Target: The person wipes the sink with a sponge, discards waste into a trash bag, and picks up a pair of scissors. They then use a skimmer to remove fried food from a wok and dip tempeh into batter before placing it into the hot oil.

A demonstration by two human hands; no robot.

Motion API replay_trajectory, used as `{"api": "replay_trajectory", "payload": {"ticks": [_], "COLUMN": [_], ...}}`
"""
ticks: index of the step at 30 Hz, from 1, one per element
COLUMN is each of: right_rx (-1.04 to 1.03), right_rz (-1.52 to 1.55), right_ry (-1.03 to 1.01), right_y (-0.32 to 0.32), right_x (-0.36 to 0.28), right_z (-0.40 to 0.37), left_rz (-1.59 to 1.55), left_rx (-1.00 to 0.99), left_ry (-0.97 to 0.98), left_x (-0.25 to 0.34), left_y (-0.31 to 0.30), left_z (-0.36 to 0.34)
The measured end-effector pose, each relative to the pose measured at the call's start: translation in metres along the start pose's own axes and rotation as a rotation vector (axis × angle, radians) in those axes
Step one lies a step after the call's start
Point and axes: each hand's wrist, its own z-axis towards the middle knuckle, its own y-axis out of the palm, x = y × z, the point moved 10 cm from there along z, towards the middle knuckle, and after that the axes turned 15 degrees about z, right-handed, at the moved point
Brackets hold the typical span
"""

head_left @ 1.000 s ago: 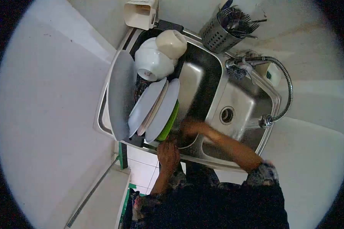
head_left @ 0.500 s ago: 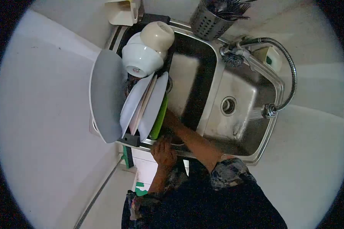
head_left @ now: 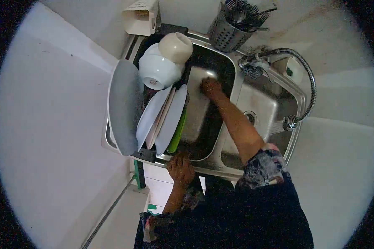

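My right hand (head_left: 212, 88) reaches into the larger sink basin (head_left: 198, 120), low against its metal floor. Its fingers are curled together, and anything inside them is hidden. At the near side, my left hand (head_left: 181, 169) is closed over the front rim of the sink (head_left: 212, 170). To the left of the right hand stand white plates (head_left: 173, 118) on edge, with a green item (head_left: 177, 135) beside them. Behind these, a white bowl (head_left: 158, 68) and a cream bowl (head_left: 175, 47) are stacked upside down.
A large grey-white dish (head_left: 124, 108) leans at the left. A perforated cutlery holder (head_left: 228, 35) and a white container (head_left: 140, 20) stand at the back. The faucet's flexible hose (head_left: 313, 83) arches over the smaller basin, near a metal scrubber (head_left: 252, 71).
My right hand has moved from beside the green item, near the front of the basin, to farther back and right. My left hand stays at the front rim. The view has shifted slightly.
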Motion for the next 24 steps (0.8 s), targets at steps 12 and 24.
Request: {"api": "replay_trajectory", "payload": {"ticks": [12,24], "right_rx": [-0.516,0.002], "right_rz": [-0.265,-0.31], "right_ry": [0.075,-0.213], "right_y": [0.086,-0.132], "right_x": [-0.078,-0.147], "right_z": [-0.107,-0.064], "left_rz": [-0.034,-0.032], "left_rx": [-0.103,0.153], "left_ry": [-0.056,0.007], "left_x": [-0.003,-0.003], "left_y": [-0.004,-0.007], "left_z": [0.003,-0.005]}}
